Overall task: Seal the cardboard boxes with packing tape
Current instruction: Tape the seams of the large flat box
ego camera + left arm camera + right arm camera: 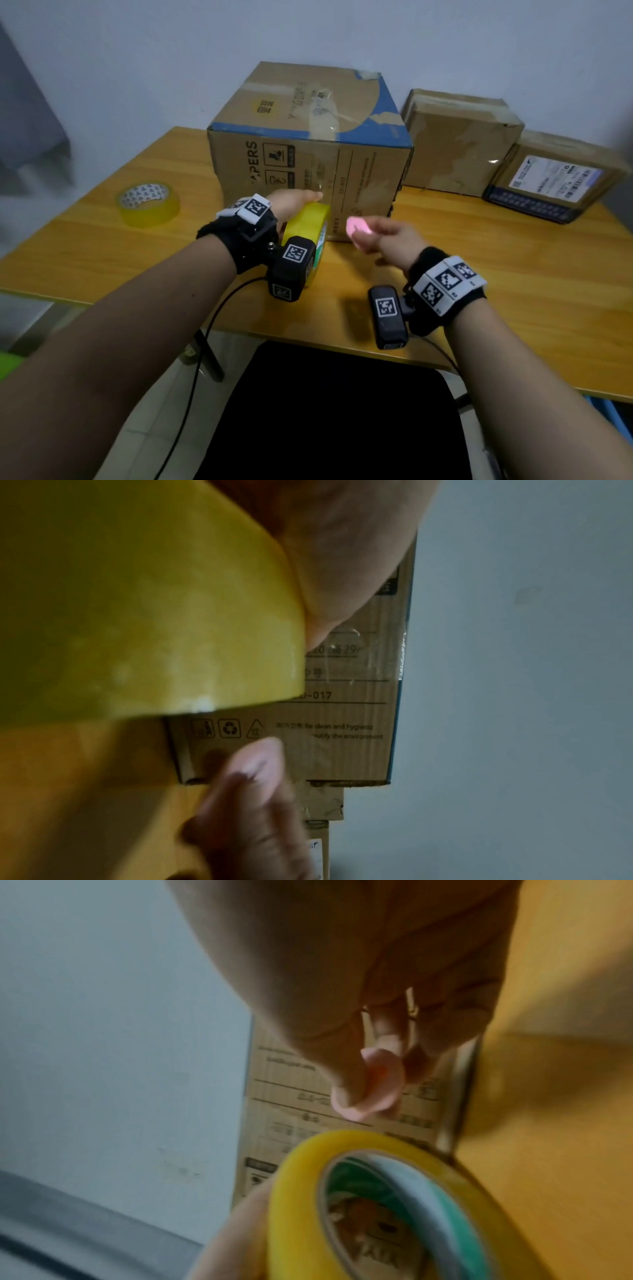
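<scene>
Yellow tape roll (306, 224) wrapped in left hand (291, 202) grip, upright against big cardboard box (308, 137), right hand (387, 236) pinching pink cutter (356, 226) (blurred) just beside, on table (513, 291).

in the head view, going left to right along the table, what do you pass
spare tape roll → left hand gripping the yellow tape roll → right hand holding a pink object → medium box → labelled box
</scene>
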